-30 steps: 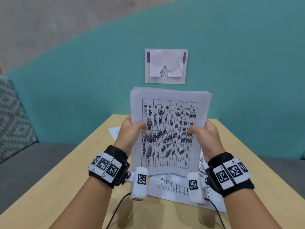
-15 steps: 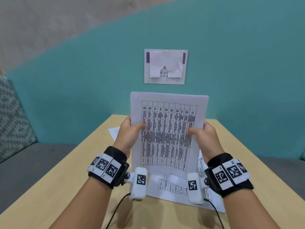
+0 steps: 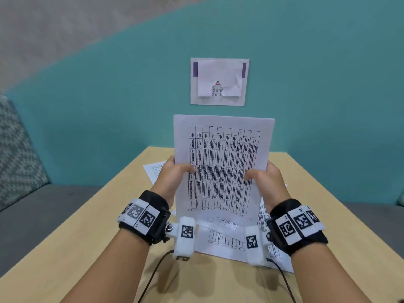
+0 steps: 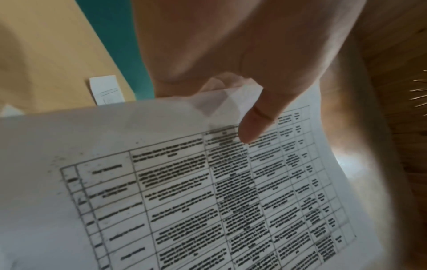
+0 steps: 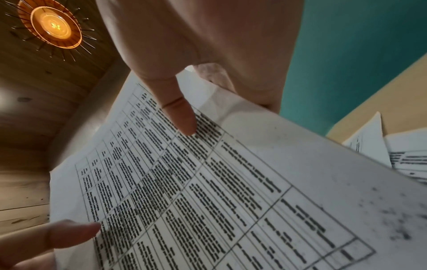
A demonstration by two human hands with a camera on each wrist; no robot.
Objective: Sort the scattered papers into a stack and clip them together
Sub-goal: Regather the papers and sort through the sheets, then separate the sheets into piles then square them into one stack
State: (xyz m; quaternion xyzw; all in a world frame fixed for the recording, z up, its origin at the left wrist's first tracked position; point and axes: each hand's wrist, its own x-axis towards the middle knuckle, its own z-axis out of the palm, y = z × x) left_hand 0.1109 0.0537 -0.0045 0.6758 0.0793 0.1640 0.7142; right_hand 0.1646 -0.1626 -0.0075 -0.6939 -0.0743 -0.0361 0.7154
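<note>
Head view: left hand (image 3: 172, 178) and right hand (image 3: 265, 182) each grasp a side edge of the paper stack (image 3: 220, 162), thumbs on the printed front, fingers behind. Stack stands upright between the hands, top sheet showing a printed table, edges squared, lower edge right above the loose sheets (image 3: 220, 239) lying flat on the wooden table (image 3: 87, 248) below and between the wrists. One more sheet (image 3: 154, 171) lies flat on the table just beyond the left hand. Wrist cameras (image 3: 184, 237) with marker tags hang under both wrists, cables running back along the table. Wall notice (image 3: 219, 81) on the teal wall above and beyond the stack; grey sofa with a patterned cushion (image 3: 17, 154) off to the left of the left arm. Left wrist view: left hand (image 4: 231, 54) clamps the stack (image 4: 184, 191) at its edge, thumb (image 4: 254, 124) pressed flat on the table print, other fingers hidden behind the paper; a sheet (image 4: 106, 89) sits on the table past the hand. Right wrist view: right hand (image 5: 208, 45) holds the stack (image 5: 208, 191) the same way, thumb (image 5: 182, 117) on the print; left thumb tip (image 5: 69, 235) visible at the opposite edge. More loose sheets (image 5: 404, 151) on the table to the right of the hand. Lit ceiling lamp (image 5: 53, 25) overhead.
</note>
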